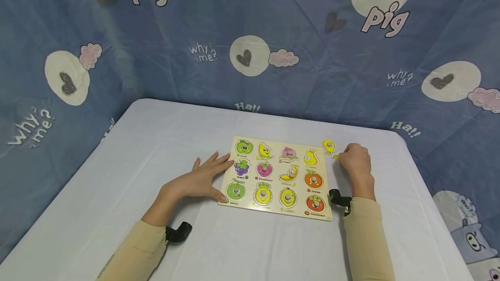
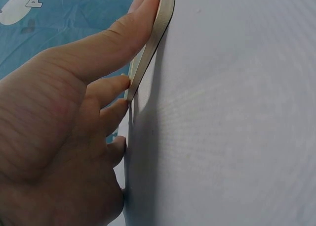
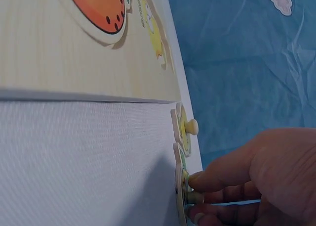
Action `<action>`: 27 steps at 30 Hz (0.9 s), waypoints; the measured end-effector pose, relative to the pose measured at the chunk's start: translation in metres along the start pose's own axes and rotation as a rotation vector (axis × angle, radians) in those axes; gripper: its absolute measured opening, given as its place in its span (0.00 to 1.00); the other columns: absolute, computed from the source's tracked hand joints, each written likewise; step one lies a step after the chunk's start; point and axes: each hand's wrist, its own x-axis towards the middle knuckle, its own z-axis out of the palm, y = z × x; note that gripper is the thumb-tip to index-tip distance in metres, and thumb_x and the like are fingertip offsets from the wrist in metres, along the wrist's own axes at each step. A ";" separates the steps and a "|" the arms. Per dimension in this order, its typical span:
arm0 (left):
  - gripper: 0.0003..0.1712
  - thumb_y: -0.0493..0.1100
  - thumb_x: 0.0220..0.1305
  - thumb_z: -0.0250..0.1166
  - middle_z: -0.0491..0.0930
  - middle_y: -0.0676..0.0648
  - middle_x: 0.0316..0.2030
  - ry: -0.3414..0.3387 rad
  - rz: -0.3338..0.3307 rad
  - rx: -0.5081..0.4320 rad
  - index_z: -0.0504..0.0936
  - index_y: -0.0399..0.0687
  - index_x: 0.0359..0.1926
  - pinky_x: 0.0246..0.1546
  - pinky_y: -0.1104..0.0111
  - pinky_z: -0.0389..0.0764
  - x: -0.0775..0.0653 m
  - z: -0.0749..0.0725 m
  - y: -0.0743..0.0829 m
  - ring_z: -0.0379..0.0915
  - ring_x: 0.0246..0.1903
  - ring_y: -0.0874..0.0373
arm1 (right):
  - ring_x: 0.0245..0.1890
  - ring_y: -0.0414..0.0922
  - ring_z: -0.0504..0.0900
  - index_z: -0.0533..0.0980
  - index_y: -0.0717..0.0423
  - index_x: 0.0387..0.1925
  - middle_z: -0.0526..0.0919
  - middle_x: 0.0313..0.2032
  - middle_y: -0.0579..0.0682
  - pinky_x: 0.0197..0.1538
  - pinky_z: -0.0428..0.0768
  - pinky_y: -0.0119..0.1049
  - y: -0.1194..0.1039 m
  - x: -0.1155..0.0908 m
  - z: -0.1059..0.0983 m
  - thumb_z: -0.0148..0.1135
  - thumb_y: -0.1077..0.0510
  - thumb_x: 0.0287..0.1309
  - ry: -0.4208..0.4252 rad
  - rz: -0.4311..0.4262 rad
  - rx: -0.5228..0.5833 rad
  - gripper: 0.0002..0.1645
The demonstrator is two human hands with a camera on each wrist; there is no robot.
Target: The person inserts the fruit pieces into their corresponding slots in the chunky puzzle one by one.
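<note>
A wooden fruit puzzle board lies flat on the table, with rows of colourful fruits on it, several with small knobs. My left hand rests at its left edge, fingers spread; in the left wrist view the thumb touches the board's edge. To the right of the board, my right hand pinches the knob of a fruit puzzle piece. That piece is mostly hidden by the fingers in the head view. Just beyond it lies a yellow puzzle piece with its own knob.
A white cloth covers the table. Behind it hangs a blue printed curtain, which also comes down along the left and right sides. Each wrist carries a black camera mount.
</note>
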 end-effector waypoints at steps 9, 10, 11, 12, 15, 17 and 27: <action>0.70 0.68 0.34 0.79 0.44 0.51 0.80 -0.001 0.006 -0.001 0.55 0.60 0.78 0.70 0.31 0.26 0.000 0.000 -0.001 0.26 0.80 0.44 | 0.24 0.51 0.74 0.80 0.66 0.26 0.82 0.27 0.61 0.22 0.69 0.36 -0.001 0.001 0.002 0.56 0.64 0.52 0.017 -0.021 -0.002 0.09; 0.70 0.69 0.34 0.79 0.44 0.52 0.80 -0.002 0.006 -0.001 0.55 0.60 0.78 0.70 0.31 0.26 0.000 -0.001 -0.001 0.26 0.80 0.44 | 0.24 0.51 0.75 0.80 0.66 0.27 0.83 0.28 0.61 0.22 0.69 0.36 -0.001 0.001 0.002 0.56 0.64 0.52 0.017 -0.022 -0.005 0.09; 0.70 0.69 0.34 0.79 0.44 0.52 0.80 -0.003 0.006 0.001 0.54 0.60 0.78 0.70 0.31 0.26 0.000 -0.001 -0.001 0.26 0.80 0.44 | 0.24 0.51 0.75 0.80 0.66 0.27 0.83 0.28 0.62 0.23 0.69 0.36 -0.001 0.001 0.003 0.56 0.64 0.52 0.018 -0.021 -0.007 0.09; 0.70 0.69 0.34 0.79 0.44 0.52 0.80 -0.005 0.004 0.002 0.54 0.60 0.78 0.70 0.31 0.26 0.000 -0.001 -0.001 0.26 0.80 0.44 | 0.25 0.51 0.75 0.80 0.66 0.27 0.83 0.29 0.62 0.23 0.69 0.36 -0.001 0.001 0.003 0.56 0.63 0.52 0.019 -0.020 -0.010 0.09; 0.70 0.69 0.34 0.79 0.44 0.51 0.80 -0.004 0.007 0.005 0.54 0.60 0.78 0.70 0.31 0.26 -0.001 -0.001 -0.001 0.26 0.80 0.44 | 0.24 0.51 0.75 0.80 0.65 0.26 0.83 0.28 0.62 0.23 0.70 0.36 -0.002 0.001 0.005 0.57 0.63 0.51 0.026 -0.011 -0.016 0.08; 0.70 0.69 0.34 0.79 0.44 0.50 0.80 -0.005 0.007 0.005 0.54 0.60 0.78 0.70 0.30 0.26 -0.001 -0.001 -0.001 0.26 0.80 0.43 | 0.23 0.50 0.75 0.80 0.65 0.25 0.83 0.27 0.61 0.23 0.69 0.36 -0.002 0.000 0.005 0.57 0.63 0.51 0.035 -0.011 -0.015 0.08; 0.69 0.65 0.35 0.80 0.45 0.52 0.80 -0.001 -0.005 0.007 0.55 0.61 0.78 0.70 0.31 0.26 0.001 0.000 0.000 0.27 0.80 0.44 | 0.24 0.51 0.76 0.78 0.64 0.27 0.82 0.27 0.60 0.23 0.69 0.36 -0.007 -0.003 0.005 0.57 0.63 0.51 0.050 -0.032 -0.019 0.07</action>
